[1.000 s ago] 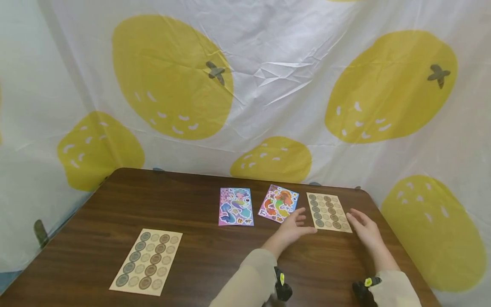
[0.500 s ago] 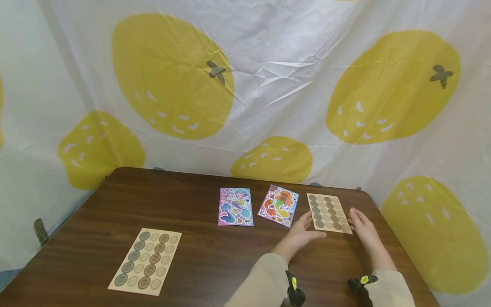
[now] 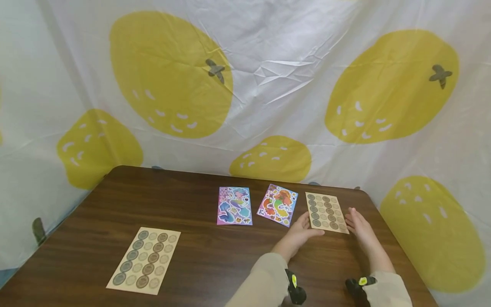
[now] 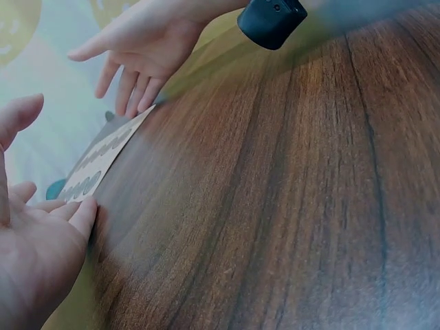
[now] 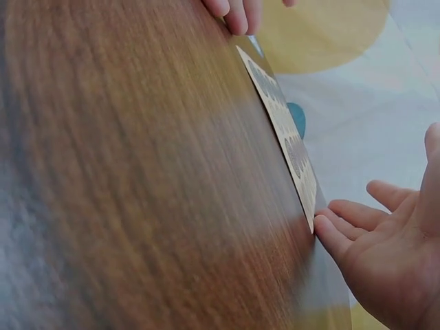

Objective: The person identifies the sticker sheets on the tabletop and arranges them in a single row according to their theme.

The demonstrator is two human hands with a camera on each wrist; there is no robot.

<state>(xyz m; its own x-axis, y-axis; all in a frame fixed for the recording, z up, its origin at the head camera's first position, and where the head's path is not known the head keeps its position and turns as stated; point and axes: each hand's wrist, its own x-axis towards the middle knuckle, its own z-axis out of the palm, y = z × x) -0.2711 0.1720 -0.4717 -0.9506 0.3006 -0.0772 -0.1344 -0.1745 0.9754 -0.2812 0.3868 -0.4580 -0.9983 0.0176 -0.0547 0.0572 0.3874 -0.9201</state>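
Observation:
A cream sticker sheet (image 3: 327, 212) with rows of round grey and brown seals lies flat at the right of the table. My left hand (image 3: 297, 234) is at its left near corner, fingers loosely extended and thumb apart. On the other side, my right hand (image 3: 360, 228) has its fingertips at the sheet's right edge, fingers fairly straight. In the right wrist view the fingertips of the right hand (image 5: 385, 247) meet the sheet's corner (image 5: 302, 172). Left of the left hand lies a mermaid sticker sheet (image 3: 278, 204) with an orange-haired figure, turned at an angle.
A blue-haired mermaid sticker sheet (image 3: 234, 206) lies at the table's back middle. Another cream sheet of round seals (image 3: 145, 260) is at the front left. The dark wood table (image 3: 215, 264) ends against a white curtain (image 3: 280, 106) printed with yellow fruit.
The left hand has moved right, up to the cream sheet's left side. The right hand has shifted slightly, and the right-hand cream sheet has barely moved.

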